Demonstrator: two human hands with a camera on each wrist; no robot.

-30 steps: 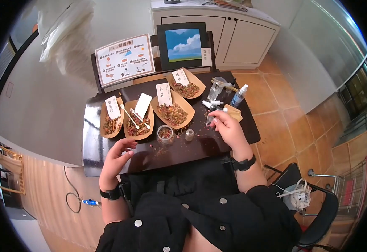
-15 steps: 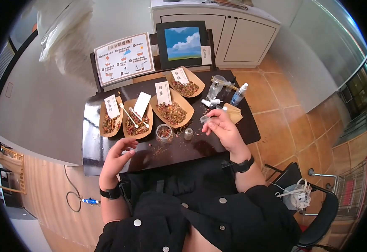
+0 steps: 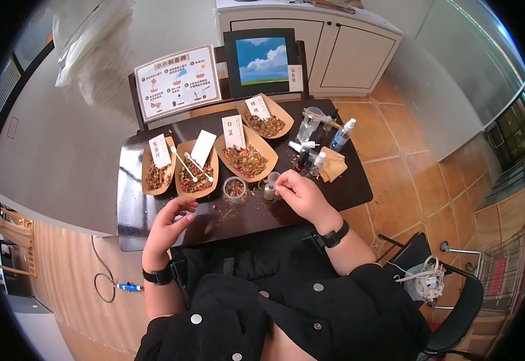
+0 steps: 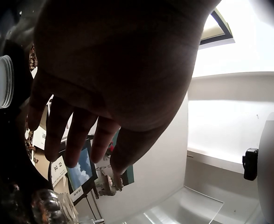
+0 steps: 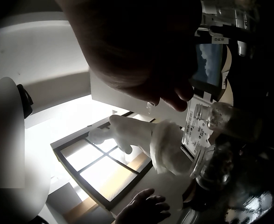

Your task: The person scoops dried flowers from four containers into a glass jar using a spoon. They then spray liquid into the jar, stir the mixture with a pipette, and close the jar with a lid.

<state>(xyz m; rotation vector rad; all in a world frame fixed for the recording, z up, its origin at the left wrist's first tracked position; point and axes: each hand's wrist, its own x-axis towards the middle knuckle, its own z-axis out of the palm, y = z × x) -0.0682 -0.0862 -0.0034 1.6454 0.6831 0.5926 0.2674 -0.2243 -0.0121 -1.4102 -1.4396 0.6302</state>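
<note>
My right hand (image 3: 301,194) pinches a small clear funnel-like piece (image 3: 273,177) between thumb and fingers, close over the mouth of a small glass bottle (image 3: 268,192). In the right wrist view the bottle (image 5: 232,120) stands beside a clear jar (image 5: 216,167). That jar (image 3: 235,190) holds dried herb bits. My left hand (image 3: 171,224) hovers at the table's front left, fingers loosely extended and holding nothing. A translucent screw lid (image 4: 0,83) lies near it in the left wrist view; the hand hides it from the head view.
Several paper trays (image 3: 247,162) of dried herbs with label cards line the dark table (image 3: 298,212). Two white spoons (image 3: 197,168) lie on one tray. At the right are a spray bottle (image 3: 342,135), a clear cup (image 3: 310,125) and brown pouches (image 3: 333,165). An instruction sheet (image 3: 178,84) leans behind.
My right hand has moved left and toward me, carrying the clear piece from beside the small dark and white bottles to over the glass bottle. The left hand has stayed put.
</note>
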